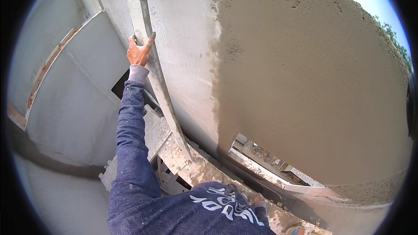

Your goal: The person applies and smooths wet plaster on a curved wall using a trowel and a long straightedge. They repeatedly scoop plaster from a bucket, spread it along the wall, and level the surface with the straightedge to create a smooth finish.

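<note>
My left arm reaches up and ahead. Its hand (138,53) is closed round a long, pale, mortar-smeared straightedge (162,89), thumb on one edge and fingers on the other. The straightedge stands tilted along the wall, its lower end above the planks. Right of it, wet grey-brown plaster (305,78) covers a broad stretch of wall, beside a dry, pale plastered part (185,30). Low down by my body, only a little of my right hand (258,200) shows past the dark blue sleeve; its fingers are mostly hidden.
Splattered scaffold planks (198,172) run below me, with gaps beside them. An opening (265,159) cuts through the wet plastered wall's lower part. At left stands another grey wall with a wood-edged ledge (50,63). A dark square hole (122,82) sits behind my left forearm.
</note>
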Demonstrator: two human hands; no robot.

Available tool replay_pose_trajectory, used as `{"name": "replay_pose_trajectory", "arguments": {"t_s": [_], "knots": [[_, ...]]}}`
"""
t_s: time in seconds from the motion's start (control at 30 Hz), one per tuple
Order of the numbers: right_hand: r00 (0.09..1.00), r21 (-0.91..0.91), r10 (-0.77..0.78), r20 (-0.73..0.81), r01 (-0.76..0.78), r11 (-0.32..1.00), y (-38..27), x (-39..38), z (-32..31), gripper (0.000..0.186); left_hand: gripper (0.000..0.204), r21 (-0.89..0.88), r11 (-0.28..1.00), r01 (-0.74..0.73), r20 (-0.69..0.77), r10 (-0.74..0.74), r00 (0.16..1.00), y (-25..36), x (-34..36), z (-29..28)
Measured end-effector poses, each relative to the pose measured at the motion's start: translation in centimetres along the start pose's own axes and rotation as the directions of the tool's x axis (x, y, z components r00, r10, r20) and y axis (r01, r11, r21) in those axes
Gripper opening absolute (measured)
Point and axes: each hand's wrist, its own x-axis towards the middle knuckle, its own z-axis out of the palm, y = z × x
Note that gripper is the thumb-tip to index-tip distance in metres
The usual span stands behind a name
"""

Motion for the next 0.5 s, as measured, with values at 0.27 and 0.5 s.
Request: {"name": "replay_pose_trajectory", "arguments": {"t_s": [0.27, 0.5], "knots": [[0.552, 0.667, 0.727, 0.409, -0.725, 0.174, -9.7, 0.3, -8.7, 0.053, 0.101, -0.063, 0.998, 0.025, 0.165, -0.014, 0.986, -4.9, 3.9, 2.9], [0.411, 0.671, 0.859, 0.304, -0.733, 0.114, -10.0, -4.2, -1.4, 0.052, 0.129, 0.127, 0.991, 0.049, 0.269, -0.082, 0.96, -1.9, -2.8, 6.7]]}}
